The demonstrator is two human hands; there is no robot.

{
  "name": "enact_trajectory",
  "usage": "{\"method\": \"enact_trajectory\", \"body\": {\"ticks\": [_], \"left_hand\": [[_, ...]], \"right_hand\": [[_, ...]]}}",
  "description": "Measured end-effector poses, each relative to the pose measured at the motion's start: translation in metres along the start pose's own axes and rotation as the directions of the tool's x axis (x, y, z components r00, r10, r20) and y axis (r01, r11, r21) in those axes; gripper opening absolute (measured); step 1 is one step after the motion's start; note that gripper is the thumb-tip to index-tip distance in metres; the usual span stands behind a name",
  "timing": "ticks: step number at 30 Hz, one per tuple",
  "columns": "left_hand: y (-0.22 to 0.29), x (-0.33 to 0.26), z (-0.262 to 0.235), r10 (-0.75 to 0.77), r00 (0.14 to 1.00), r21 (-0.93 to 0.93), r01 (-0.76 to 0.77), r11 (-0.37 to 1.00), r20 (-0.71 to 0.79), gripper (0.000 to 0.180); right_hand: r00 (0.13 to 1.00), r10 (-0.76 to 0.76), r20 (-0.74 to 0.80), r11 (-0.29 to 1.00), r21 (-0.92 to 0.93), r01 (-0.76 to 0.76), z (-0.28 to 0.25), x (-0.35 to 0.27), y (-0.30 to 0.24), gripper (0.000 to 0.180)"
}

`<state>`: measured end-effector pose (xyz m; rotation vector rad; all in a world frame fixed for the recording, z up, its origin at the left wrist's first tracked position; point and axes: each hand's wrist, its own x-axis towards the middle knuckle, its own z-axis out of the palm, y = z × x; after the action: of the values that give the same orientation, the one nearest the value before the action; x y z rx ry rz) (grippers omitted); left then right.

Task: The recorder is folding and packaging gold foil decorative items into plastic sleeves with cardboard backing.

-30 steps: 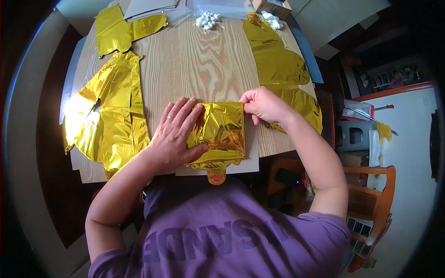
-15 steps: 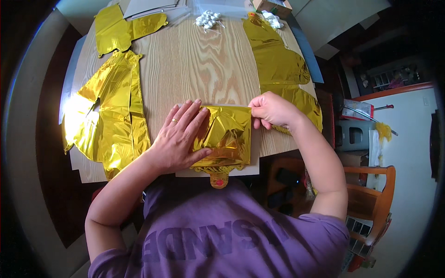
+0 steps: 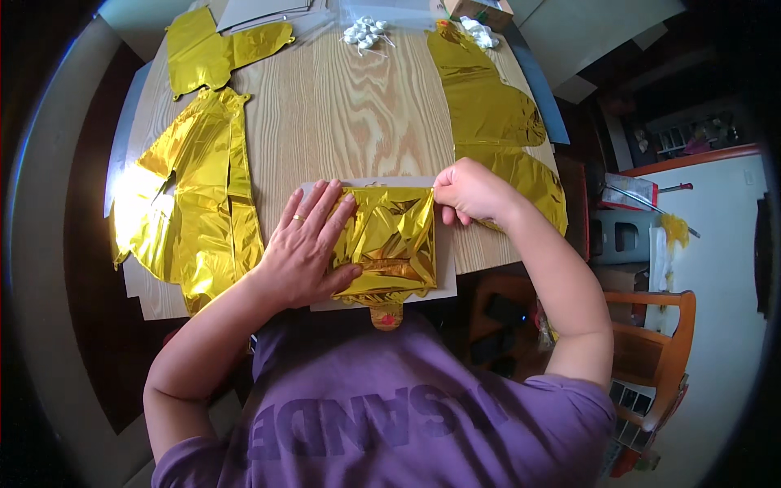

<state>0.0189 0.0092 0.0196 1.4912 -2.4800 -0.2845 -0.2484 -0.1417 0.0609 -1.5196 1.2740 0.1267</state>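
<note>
A folded gold foil balloon (image 3: pixel 390 240) lies on a pale card (image 3: pixel 446 268) at the near edge of the table. Its tab, with a small red mark, hangs over the edge towards me. My left hand (image 3: pixel 303 244) rests flat on the balloon's left side, fingers spread and a ring on one of them. At the far right corner, my right hand (image 3: pixel 470 193) pinches the foil between thumb and forefinger. The card's far edge shows just beyond the foil.
Flat gold foil balloons lie on the wooden table (image 3: pixel 342 106): one at the left (image 3: pixel 203 195), another at the far left (image 3: pixel 213 53), more foil at the right (image 3: pixel 488 106). White tied bundles (image 3: pixel 368 34) sit at the back. A wooden chair (image 3: pixel 651 350) stands right.
Both hands have shifted slightly left with the foil. More of the card now shows beyond the balloon's far edge, and the foil's creases look different.
</note>
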Motion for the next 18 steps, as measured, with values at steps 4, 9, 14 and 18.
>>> {"method": "enact_trajectory", "body": {"ticks": [4,9,14,18], "left_hand": [[0.020,0.007,-0.008,-0.038,0.998,0.053,0.041,0.998,-0.053,0.088],[0.037,0.041,0.000,0.118,0.993,-0.123,-0.119,0.985,-0.018,0.087],[0.031,0.051,0.019,0.195,0.980,-0.119,-0.198,0.973,-0.031,0.085],[0.027,0.051,0.023,0.207,0.978,-0.108,-0.209,0.972,-0.034,0.085]], "right_hand": [[1.000,0.002,-0.008,0.999,-0.038,-0.002,-0.001,0.003,-0.003,0.020],[1.000,0.010,0.009,1.000,-0.024,-0.010,-0.003,0.006,-0.002,0.022],[0.999,0.027,-0.023,0.996,-0.085,-0.029,-0.001,0.005,-0.005,0.025],[0.992,-0.006,-0.122,0.976,-0.218,-0.021,0.005,-0.004,-0.009,0.027]]}}
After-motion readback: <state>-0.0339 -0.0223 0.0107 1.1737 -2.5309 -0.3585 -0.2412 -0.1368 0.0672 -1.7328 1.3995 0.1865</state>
